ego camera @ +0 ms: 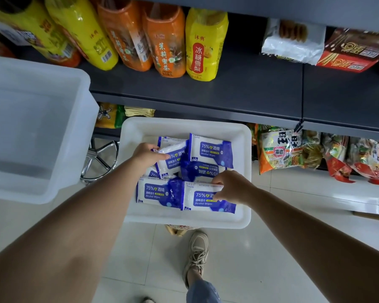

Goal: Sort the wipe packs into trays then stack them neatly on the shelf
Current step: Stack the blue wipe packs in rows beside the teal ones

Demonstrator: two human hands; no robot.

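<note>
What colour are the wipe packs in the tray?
White and blue wipe packs, clearest in the head view.

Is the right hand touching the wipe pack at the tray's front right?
Touching. The head view shows the right hand pinching the front-right wipe pack's top edge.

you stand on a glossy pale tiled floor point(260, 270) facing dark grey shelving point(239, 90). drink multipacks point(204, 44) and snack bags point(293, 42) sit above, more snacks point(280, 149) below; a chrome stool base point(101, 158) at left.
</note>
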